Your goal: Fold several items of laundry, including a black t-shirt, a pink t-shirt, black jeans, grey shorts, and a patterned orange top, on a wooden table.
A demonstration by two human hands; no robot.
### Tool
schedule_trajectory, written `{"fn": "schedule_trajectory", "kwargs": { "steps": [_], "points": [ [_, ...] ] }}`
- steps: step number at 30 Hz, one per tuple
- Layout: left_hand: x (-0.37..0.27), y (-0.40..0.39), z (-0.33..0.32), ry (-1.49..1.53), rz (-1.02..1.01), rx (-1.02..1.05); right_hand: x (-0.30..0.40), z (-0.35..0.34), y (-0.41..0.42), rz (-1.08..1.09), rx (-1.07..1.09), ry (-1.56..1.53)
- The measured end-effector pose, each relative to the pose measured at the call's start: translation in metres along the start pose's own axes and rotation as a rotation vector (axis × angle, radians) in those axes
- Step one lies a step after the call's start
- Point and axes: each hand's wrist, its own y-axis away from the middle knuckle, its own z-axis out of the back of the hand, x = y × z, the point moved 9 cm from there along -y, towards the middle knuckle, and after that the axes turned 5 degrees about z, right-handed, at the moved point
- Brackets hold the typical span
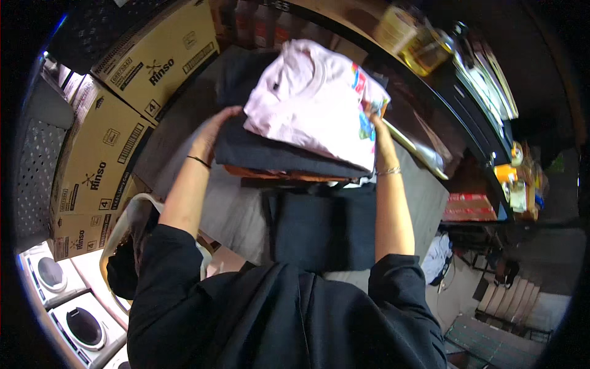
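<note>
A stack of folded clothes lies before me, with a pale pink T-shirt [304, 110] bearing a colourful print on top. Directly beneath the shirt is a dark folded garment [276, 152], and a strip of orange-brown cloth [258, 172] shows below that. My left hand [221, 121] grips the stack's left side, its fingers partly hidden by the cloth. On the opposite side, my right hand [379, 133] holds the edge near the print. Closer to my body, a black folded garment [322, 226] rests on the grey tabletop [235, 212].
Cardboard Rinso cartons [101, 152] line the left side. A lined basket [133, 240] stands by my left arm, and front-loading machines [83, 325] are at lower left. On the right, a dark shelf [470, 124] carries a container of yellow liquid [424, 53]. Bottles [262, 27] stand at the back.
</note>
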Motion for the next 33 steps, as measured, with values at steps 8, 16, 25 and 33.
{"fn": "schedule_trajectory", "kwargs": {
  "steps": [8, 16, 25, 33],
  "points": [
    [0.053, 0.148, -0.089, 0.308, -0.189, 0.128, 0.099, 0.045, 0.139, -0.128, -0.083, 0.062],
    [0.238, 0.131, -0.05, 0.013, -0.088, -0.23, -0.047, 0.128, 0.235, -0.286, -0.067, 0.128],
    [0.243, 0.119, -0.052, -0.116, -0.069, -0.193, -0.108, 0.162, 0.263, -0.293, -0.217, -0.041],
    [0.137, 0.041, -0.039, -0.256, 0.007, 0.073, -0.119, 0.101, 0.2, -0.219, -0.325, -0.231]
  ]
}}
